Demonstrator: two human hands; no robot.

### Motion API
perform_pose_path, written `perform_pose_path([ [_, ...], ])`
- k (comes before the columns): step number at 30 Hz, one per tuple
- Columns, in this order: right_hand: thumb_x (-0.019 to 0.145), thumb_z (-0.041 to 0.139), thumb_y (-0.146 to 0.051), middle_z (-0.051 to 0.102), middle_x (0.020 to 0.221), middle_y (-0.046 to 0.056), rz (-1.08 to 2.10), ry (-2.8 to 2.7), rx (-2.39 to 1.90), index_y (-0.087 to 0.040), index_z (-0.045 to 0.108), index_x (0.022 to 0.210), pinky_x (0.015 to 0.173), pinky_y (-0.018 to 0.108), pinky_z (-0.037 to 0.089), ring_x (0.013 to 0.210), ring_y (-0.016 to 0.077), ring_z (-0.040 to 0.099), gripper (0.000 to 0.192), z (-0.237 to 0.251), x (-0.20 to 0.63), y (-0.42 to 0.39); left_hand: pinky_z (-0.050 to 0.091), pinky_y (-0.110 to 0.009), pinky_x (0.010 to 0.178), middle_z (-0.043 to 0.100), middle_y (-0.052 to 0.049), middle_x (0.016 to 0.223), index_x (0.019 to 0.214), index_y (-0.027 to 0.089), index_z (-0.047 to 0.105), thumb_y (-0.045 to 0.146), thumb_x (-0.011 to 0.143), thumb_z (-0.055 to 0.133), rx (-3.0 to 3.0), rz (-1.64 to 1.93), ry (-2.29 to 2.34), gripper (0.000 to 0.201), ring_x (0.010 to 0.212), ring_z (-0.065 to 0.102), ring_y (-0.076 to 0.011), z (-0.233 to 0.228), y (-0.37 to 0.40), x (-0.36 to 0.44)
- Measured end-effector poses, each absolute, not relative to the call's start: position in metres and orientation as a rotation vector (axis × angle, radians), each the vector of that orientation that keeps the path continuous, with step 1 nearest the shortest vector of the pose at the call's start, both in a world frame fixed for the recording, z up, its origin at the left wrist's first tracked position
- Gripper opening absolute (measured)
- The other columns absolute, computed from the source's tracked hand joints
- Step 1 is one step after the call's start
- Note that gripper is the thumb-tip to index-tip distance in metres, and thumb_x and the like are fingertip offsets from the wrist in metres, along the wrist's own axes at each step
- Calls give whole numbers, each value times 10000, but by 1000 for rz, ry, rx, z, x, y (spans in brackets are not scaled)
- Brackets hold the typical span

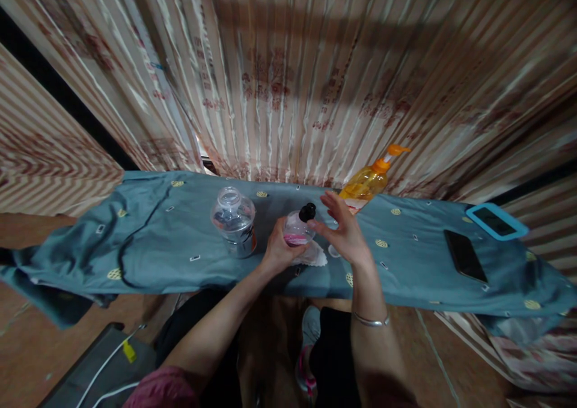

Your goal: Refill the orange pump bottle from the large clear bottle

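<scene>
My left hand (pixel 280 250) is closed around a small clear bottle (pixel 294 222) with a pink band and a black top (pixel 308 212). The bottle stands over a white scalloped-edged piece (pixel 318 256) on the cloth. To its right, my right hand (pixel 345 231) is raised with fingers apart and nothing in them. Its thumb is close to the black top; whether they touch I cannot tell. A small whitish disc (pixel 334 250) lies beneath that hand. Left of both hands stands a clear plastic cup (pixel 238 237) with a domed lid.
A yellow pump bottle (pixel 365 185) with an orange head leans at the back. A black phone (pixel 466 256) and a blue-framed device (pixel 496 222) lie on the right. Teal cloth (pixel 157 246) covers the narrow table, with a pleated curtain (pixel 279 83) behind.
</scene>
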State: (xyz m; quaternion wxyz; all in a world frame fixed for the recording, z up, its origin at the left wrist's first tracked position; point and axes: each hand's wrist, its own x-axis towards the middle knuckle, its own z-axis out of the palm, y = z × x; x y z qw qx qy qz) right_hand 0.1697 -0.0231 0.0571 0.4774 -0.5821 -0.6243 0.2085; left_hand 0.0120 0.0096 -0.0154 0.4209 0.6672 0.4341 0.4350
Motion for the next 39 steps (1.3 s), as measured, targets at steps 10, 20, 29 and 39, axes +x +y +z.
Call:
perform_pose_path([
  [10,896,602,-313,624,1172,72,584,-1757,-2009,-190,587,1146,854,463,516,996,232,628,279,-10,228,-40,473,-401,925,607,-66,1107,1152,174,477,256,566,791,1696,1090,1110,670,1035,598,-249,-18,10,12],
  [20,900,595,-305,610,1199,74,361,-1733,-2144,-192,594,1131,869,467,506,1024,237,616,257,-15,230,-49,467,-408,937,597,-70,1113,1154,178,481,250,575,785,1686,1077,1111,658,1046,591,-249,-18,10,12],
  [29,741,714,-438,639,1158,83,287,-1594,-1573,-200,555,1165,967,392,438,1098,239,588,512,70,156,-42,491,-389,901,608,-61,1087,1156,182,467,249,579,787,1685,1094,1098,663,1007,611,-239,-18,7,13],
  [39,783,649,-335,696,929,41,413,-1434,-1348,-214,609,958,832,370,506,899,216,659,216,74,136,-30,493,-390,883,603,-72,1070,1139,169,472,241,562,793,1704,1098,1118,664,995,609,-247,-17,5,15],
])
